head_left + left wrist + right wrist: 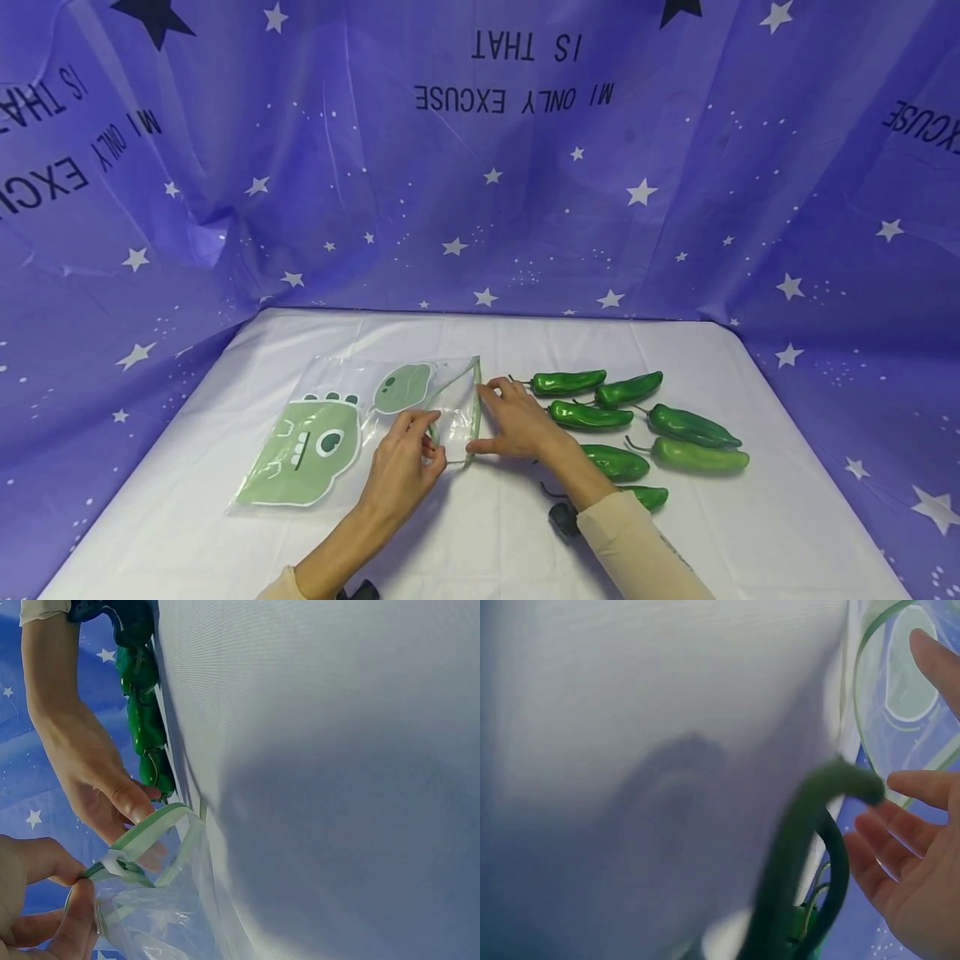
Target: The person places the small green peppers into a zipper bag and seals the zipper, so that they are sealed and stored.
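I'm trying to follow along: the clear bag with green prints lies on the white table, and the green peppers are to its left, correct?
Not quite: the green peppers are to the right of the clear bag, as the head view shows. The bag does lie on the white table.

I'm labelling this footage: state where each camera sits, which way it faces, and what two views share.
Head: head-worn, facing forward and down at the clear cartoon-print bag and green chili peppers; left hand, right hand and forearms show.
Left wrist: on that wrist, facing the bag's open mouth; both hands show.
Right wrist: on that wrist, facing the bag's mouth past a blurred green stem; right hand shows.
Shared by the wrist views: bag's mouth, right hand.
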A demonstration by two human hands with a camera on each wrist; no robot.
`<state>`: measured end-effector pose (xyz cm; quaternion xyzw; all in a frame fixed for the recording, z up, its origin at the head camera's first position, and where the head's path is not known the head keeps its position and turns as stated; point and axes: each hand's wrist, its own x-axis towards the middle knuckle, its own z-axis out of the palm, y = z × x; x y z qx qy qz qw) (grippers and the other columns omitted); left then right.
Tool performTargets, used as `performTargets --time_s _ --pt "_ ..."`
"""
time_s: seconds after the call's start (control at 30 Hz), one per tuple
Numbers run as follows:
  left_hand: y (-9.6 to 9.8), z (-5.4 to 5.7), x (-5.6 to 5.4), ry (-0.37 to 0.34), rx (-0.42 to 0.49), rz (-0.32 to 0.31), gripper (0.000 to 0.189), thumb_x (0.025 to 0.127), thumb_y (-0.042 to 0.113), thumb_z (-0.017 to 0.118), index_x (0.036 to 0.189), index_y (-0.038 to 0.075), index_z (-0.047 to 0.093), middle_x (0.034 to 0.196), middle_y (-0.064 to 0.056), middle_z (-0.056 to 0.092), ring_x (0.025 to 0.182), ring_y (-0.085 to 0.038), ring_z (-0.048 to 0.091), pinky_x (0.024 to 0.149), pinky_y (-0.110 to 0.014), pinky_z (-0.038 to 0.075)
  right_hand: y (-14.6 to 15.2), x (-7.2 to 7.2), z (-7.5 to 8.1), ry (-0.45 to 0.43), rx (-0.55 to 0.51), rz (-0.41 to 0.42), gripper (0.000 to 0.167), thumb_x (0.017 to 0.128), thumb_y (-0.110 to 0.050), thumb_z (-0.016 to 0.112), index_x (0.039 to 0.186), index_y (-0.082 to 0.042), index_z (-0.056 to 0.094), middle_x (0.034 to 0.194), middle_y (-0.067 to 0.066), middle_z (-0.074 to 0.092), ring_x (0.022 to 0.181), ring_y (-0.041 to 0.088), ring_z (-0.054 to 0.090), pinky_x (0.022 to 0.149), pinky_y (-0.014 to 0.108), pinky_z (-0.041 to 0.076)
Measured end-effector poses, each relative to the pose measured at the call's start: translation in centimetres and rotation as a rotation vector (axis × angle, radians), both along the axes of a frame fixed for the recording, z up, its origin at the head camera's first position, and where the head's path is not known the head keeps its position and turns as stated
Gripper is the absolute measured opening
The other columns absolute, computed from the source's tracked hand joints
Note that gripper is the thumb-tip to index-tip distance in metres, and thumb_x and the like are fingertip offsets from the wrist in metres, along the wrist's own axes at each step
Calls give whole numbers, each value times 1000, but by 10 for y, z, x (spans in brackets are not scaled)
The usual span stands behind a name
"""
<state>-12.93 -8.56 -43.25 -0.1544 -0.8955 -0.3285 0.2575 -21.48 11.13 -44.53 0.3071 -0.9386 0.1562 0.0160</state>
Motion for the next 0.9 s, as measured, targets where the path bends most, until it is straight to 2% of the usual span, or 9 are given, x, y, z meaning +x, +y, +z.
performTargets --time_s 0.17,0.4,0.57,0.73,0.9 --pt "-1 0 0 -9 0 6 47 66 -5 74 112 0 65 101 -7 60 64 -4 60 56 -17 51 6 2 4 -23 -37 -28 95 69 -58 75 141 -5 42 130 13 47 119 34 45 99 48 42" --pt "-2 -3 -1 26 -1 -3 46 64 -5 74 110 -2 65 98 -8 61 63 -4 60 57 -20 51 24 10 13 -65 -89 -67 95 72 -58 73 145 -9 38 137 15 43 126 34 40 101 50 40" --pt "-3 -3 -2 41 13 -20 47 64 -6 75 110 -3 65 97 -9 61 63 -5 60 57 -17 51 50 19 26 -92 -135 -93 91 74 -57 71 147 -15 35 139 11 43 126 33 40 98 51 42" --pt "-4 -2 -3 35 13 -27 47 64 -5 74 111 -1 65 96 -7 61 63 -4 60 57 -16 50 81 30 39 -97 -173 -143 89 76 -60 69 147 -19 34 142 11 42 130 36 37 97 60 39" --pt "-5 -3 -4 36 9 -14 48 63 -5 76 110 -1 66 95 -6 61 62 -3 60 57 -18 51 112 39 42 -54 -195 -166 81 79 -57 67 143 -16 41 135 12 50 118 33 50 91 58 44"
